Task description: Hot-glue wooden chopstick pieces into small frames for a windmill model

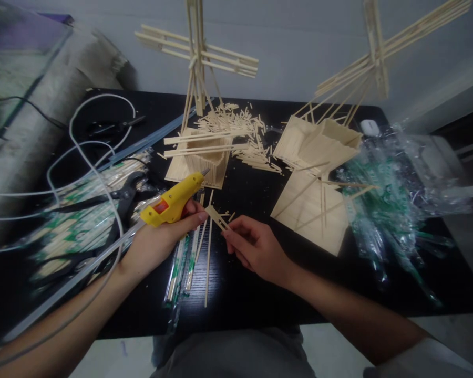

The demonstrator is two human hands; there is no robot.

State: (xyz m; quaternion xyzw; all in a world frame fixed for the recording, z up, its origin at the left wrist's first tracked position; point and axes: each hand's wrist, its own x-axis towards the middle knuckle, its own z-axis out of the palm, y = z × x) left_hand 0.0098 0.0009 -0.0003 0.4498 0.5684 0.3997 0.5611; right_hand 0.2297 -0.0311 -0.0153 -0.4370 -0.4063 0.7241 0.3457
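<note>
My left hand (pixel 161 239) grips a yellow glue gun (pixel 175 199), its nozzle pointing up and right toward a small wooden stick house (pixel 205 157). My right hand (pixel 256 247) pinches a short wooden stick piece (pixel 216 216) at its lower end, just right of the glue gun. Several long bamboo sticks (pixel 208 252) lie on the black table (pixel 244 294) between my hands. The glue gun's white cord (pixel 86 157) loops away to the left.
A second stick house (pixel 319 178) with a windmill top (pixel 378 52) stands at right, and another windmill (pixel 199 52) rises behind the first. Cut stick scraps (pixel 240 131) lie at the back, empty plastic wrappers (pixel 390 210) at right, black pliers (pixel 118 199) and wrapped chopsticks (pixel 74 226) at left.
</note>
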